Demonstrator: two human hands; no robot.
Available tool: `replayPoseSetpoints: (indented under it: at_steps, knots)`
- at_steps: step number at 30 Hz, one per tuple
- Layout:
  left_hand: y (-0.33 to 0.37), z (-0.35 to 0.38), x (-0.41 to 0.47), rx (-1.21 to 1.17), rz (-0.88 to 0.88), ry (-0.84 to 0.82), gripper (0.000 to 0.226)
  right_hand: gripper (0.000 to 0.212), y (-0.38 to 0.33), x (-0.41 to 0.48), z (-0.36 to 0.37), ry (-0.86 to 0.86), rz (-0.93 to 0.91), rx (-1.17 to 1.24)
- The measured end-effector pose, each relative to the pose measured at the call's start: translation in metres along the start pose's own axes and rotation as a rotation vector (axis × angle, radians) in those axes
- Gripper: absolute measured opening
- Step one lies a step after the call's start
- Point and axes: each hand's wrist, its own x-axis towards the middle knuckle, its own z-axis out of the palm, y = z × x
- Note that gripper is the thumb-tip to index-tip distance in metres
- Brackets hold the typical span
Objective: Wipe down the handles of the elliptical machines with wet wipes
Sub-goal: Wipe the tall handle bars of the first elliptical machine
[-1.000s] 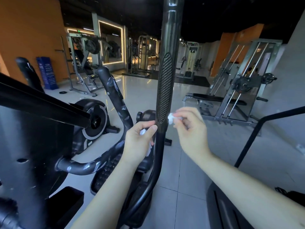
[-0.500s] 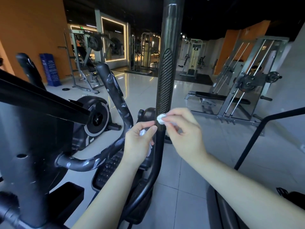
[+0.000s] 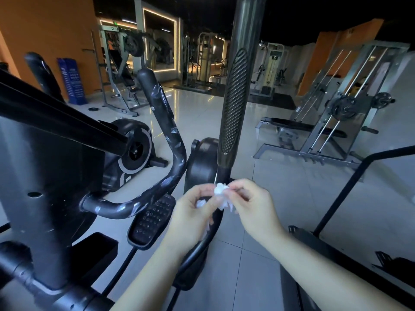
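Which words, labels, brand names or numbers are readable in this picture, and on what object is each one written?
No text can be read with certainty.
Blue sign board by the orange wall: rows of white print, too small and blurred to read.
Weight plates on the rack at right: faint markings, not legible.
Small green light above the far frame: possibly a sign, unreadable.
Ribbed handle and wet wipe: no lettering visible.

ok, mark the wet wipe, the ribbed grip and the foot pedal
wet wipe (image 3: 221,191), head view, crumpled top between both hands.
ribbed grip (image 3: 233,102), head view, middle of the ridged panel.
foot pedal (image 3: 151,218), head view, centre of the studded tread.
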Motion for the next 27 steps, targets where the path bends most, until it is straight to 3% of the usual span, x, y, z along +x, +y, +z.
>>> replayPoseSetpoints:
  at_steps: [6, 10, 16, 19, 27]
  knots:
    - [-0.005, -0.001, 0.004, -0.006, 0.014, 0.101, 0.003, 0.011, -0.007, 0.003, -0.006, 0.01, 0.062, 0.009]
    - [0.0, 0.005, 0.016, -0.04, 0.113, 0.228, 0.004, 0.016, -0.011, 0.013, -0.008, 0.078, 0.041, -0.004]
    - [-0.001, 0.022, 0.038, 0.14, 0.315, 0.413, 0.01, 0.018, -0.011, 0.029, -0.003, 0.161, -0.022, 0.037]
    - [-0.001, 0.027, 0.036, 0.268, 0.381, 0.388, 0.013, 0.018, -0.002, 0.032, -0.003, 0.159, -0.035, 0.008]
    - [-0.002, 0.028, 0.041, 0.371, 0.293, 0.318, 0.025, 0.03, 0.012, 0.041, -0.01, 0.111, -0.094, -0.033]
